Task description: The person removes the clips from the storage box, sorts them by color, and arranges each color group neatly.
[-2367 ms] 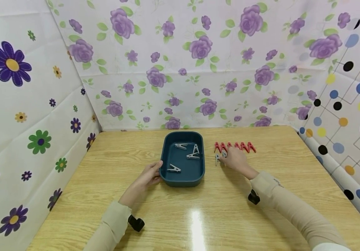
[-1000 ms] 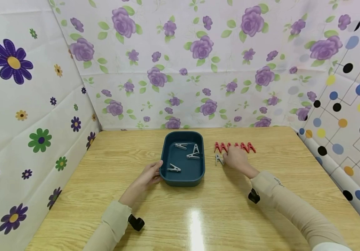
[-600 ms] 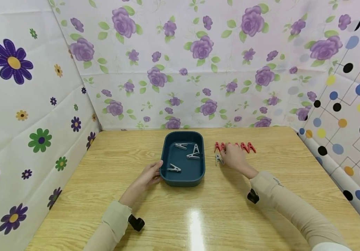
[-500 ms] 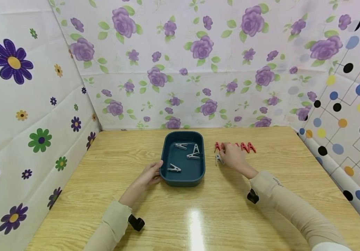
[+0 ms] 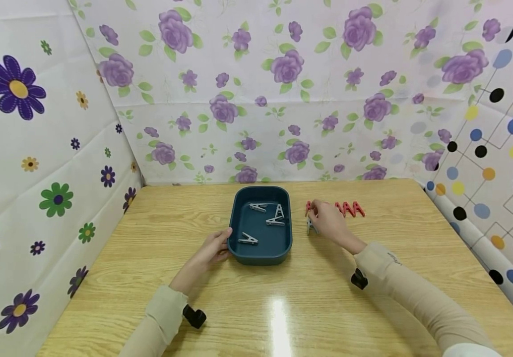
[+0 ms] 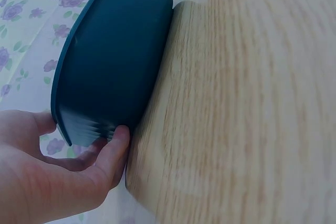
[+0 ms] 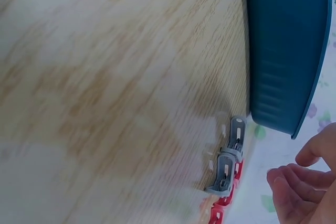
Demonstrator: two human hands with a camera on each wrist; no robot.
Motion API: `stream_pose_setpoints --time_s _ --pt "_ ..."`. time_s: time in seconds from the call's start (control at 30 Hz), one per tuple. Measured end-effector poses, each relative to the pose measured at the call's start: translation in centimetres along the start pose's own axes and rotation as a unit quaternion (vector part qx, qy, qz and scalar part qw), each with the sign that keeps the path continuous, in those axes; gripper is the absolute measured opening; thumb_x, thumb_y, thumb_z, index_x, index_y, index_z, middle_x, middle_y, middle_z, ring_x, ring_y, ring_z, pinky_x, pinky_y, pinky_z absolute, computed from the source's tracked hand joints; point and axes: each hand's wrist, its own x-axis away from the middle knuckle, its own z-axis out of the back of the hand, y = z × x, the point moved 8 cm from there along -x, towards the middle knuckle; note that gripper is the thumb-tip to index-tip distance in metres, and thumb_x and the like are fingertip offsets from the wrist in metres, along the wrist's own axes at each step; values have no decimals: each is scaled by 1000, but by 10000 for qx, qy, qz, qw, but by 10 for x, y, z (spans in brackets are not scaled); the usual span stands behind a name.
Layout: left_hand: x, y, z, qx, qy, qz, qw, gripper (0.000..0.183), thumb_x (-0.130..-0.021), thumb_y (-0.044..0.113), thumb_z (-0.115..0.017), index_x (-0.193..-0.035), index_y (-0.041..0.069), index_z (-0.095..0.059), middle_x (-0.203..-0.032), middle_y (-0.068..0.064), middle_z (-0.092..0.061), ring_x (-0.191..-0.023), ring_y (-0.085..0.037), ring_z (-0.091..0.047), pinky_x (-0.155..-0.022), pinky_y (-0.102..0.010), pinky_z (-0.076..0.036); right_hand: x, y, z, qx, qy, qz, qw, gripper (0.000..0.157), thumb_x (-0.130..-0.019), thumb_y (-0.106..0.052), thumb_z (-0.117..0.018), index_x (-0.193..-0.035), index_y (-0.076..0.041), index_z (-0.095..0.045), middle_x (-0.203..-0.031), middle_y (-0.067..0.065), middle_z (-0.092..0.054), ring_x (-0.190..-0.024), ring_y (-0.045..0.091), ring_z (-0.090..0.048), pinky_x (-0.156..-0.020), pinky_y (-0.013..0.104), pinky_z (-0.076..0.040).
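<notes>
Clothespins (image 5: 347,206), red, some hidden behind right hand (image 5: 331,222)

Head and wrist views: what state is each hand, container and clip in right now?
Dark teal rectangular plastic bin: upright, open-topped.
Four grey A-shaped clips in the bin: lying loose.
Two grey A-shaped clips outside it: close together.
Red A-shaped clips: lined up, partly hidden.
Left hand: gripping the bin.
Right hand: loosely curled, nothing visibly held.
</notes>
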Motion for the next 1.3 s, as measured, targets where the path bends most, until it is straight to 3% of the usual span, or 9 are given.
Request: stream_pose_setpoints --time_s 0.17,0.37,0.63,0.93,1.3 --pt "0 0 0 -16 -36 -34 10000 66 -101 43 -46 -145 -4 -35 -132 -25 -55 -107 -18 -62 -89 -31 -53 -2 -6 0 -49 112 176 9998 14 -95 -11 -54 -94 -4 -66 -82 9 -67 -52 11 -50 -47 24 -40" --pt "3 2 0 41 -214 -246 9995 84 -92 56 -56 -144 -7 -35 -123 -19 -62 -106 -17 -63 -93 -35 -53 -1 -15 2 144 374 434 9983 19 -93 -13 -57 -102 -1 -69 -86 9 -68 -62 14 -55 -54 27 -46" --pt "0 1 1 13 71 47 10000 65 -102 42 -45 -146 -4 -34 -132 -25 -56 -107 -18 -61 -91 -33 -53 -5 -24 3 119 530 578 9969 15 -93 -15 -57 -100 -7 -67 -90 9 -67 -68 16 -59 -56 29 -48" --pt "1 2 0 23 22 24 10000 66 -102 42 -45 -146 -5 -33 -132 -26 -55 -105 -17 -62 -90 -32 -53 -7 -29 -3 -169 339 619 9974 16 -93 -12 -58 -104 -4 -66 -95 12 -66 -80 20 -61 -67 35 -53" --pt "1 -1 0 3 26 16 10000 67 -101 42 -48 -146 -5 -34 -132 -24 -55 -105 -16 -62 -87 -29 -53 -9 -41 -4 -155 489 1103 9926 16 -91 -8 -62 -105 -2 -67 -98 14 -68 -87 25 -65 -72 39 -56"
